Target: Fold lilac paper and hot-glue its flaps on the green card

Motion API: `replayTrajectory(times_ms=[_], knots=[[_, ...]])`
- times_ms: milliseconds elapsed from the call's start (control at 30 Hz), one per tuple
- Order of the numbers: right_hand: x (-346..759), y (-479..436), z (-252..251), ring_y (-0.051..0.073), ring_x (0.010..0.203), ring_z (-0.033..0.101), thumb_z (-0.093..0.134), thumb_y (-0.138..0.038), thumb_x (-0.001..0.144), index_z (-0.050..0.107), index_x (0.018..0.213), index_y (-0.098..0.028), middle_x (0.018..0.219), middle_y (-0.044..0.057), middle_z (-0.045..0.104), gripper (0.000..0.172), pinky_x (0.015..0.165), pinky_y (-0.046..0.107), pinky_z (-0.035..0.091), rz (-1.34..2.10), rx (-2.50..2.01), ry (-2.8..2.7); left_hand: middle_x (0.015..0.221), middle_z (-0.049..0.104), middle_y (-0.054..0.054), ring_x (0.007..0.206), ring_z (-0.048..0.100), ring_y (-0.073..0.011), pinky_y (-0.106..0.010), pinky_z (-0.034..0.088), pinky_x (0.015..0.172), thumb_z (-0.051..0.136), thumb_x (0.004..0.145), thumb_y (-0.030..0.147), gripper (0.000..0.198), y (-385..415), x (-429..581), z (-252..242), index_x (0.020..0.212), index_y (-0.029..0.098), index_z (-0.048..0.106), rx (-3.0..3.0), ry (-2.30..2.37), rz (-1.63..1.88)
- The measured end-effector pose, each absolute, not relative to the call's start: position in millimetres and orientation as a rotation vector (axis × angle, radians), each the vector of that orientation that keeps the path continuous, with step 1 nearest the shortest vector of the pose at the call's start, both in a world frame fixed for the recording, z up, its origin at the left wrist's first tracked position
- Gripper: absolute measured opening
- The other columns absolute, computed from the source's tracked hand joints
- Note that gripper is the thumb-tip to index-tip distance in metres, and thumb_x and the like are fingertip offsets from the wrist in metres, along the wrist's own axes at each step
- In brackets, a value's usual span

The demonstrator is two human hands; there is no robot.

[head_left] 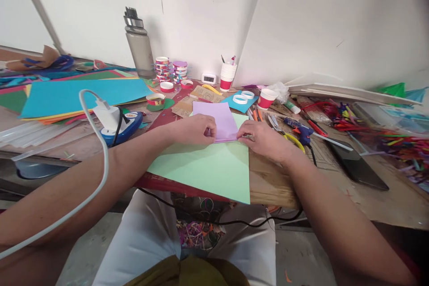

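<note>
A sheet of purple paper [217, 118] lies on a larger light green sheet [208, 165], which overhangs the table's front edge. Along the purple sheet's near edge runs a narrow band that looks folded. My left hand [199, 129] pinches that edge at its left end, fingers curled. At the right corner of the same edge, my right hand [256, 136] has its thumb and fingertips closed on the paper. Just beyond my right hand lie scissors [273, 121] and a blue glue gun [301, 132].
A blue power socket [122, 127] with a white charger [109, 114] sits left, its cable crossing over my left arm. Coloured sheets [83, 94], a bottle [139, 49] and paper cups [228, 76] stand behind. A phone [357, 165] and pipe cleaners [405, 143] lie right.
</note>
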State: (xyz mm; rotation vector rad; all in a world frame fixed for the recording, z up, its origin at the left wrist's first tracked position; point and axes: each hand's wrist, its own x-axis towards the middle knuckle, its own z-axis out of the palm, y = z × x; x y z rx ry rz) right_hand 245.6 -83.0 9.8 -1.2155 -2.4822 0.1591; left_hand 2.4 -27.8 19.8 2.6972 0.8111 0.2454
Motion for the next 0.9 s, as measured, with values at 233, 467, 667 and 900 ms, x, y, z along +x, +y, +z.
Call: replayTrajectory(times_ms=[233,467,667,900], knots=[[248.2,-77.0,6.6,0.015,0.074,0.058,0.06,-0.012,0.083,0.067,0.078,-0.017,0.08,0.004,0.065,0.009,0.068,0.027,0.043,0.251,-1.312,-2.414,0.092,0.064,-0.002,0.076,0.057,-0.0128,-0.023,0.041,0.068,0.055,0.077,0.024,0.014,-25.2,2.9,19.1,0.076,0.018,0.067,2.686,0.79,0.233],[247.3,-79.4,2.8,0.018,0.082,0.057,0.054,-0.007,0.082,0.065,0.085,-0.016,0.088,0.007,0.063,0.015,0.074,0.03,0.043,0.047,-1.217,-2.476,0.091,0.065,-0.002,0.075,0.057,-0.013,-0.023,0.041,0.066,0.055,0.076,0.025,0.014,-22.4,1.1,19.7,0.076,0.018,0.068,2.71,0.809,0.236],[248.6,-75.1,4.1,0.018,0.08,0.058,0.052,-0.008,0.084,0.064,0.08,-0.017,0.083,0.006,0.065,0.015,0.074,0.03,0.043,0.12,-1.274,-2.463,0.088,0.065,-0.001,0.074,0.057,-0.0126,-0.023,0.041,0.067,0.056,0.075,0.024,0.014,-22.2,0.9,21.0,0.075,0.018,0.068,2.704,0.801,0.226],[247.1,-75.4,1.6,0.019,0.082,0.057,0.051,-0.006,0.083,0.062,0.085,-0.017,0.086,0.006,0.064,0.016,0.076,0.032,0.044,0.09,-1.319,-2.428,0.092,0.064,-0.001,0.076,0.057,-0.013,-0.023,0.04,0.067,0.056,0.075,0.025,0.013,-21.2,1.3,19.1,0.077,0.019,0.067,2.687,0.845,0.189]])
